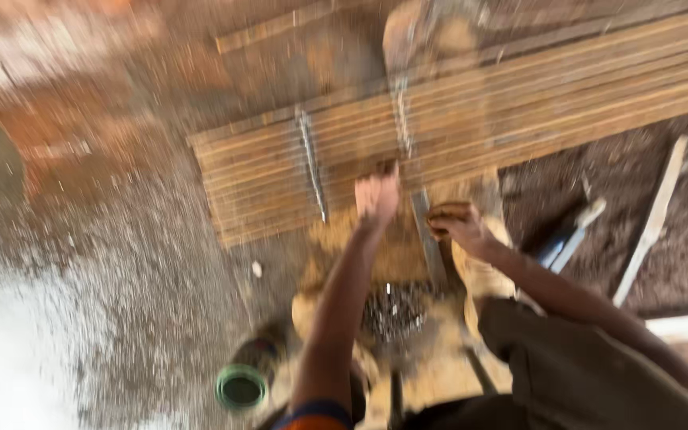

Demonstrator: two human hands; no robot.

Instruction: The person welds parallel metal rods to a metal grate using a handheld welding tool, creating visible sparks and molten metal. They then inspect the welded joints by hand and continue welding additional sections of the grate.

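Frame heavily motion-blurred; details limited. Far left — bare dusty floor (81, 263), and low down a small green-rimmed container (241, 388) stood on it, well apart from the work. Centre-left: a bundle of long thin wooden strips (471, 111) lay side by side, bound flat by two pale cross ties (310, 163), which presumably kept the strips aligned as one panel. The left hand (377, 197) was extended forward with fingers bunched, touching the bundle's near edge; whether it pinched a strip I could not tell. Just to its right the right hand (459, 223) was curled shut around a brown rounded object (449, 211) — kind unclear — held beside the edge. Further right, a blue-and-white tool (568, 239) and a pale loose stick (653, 219) lay on dark soil.
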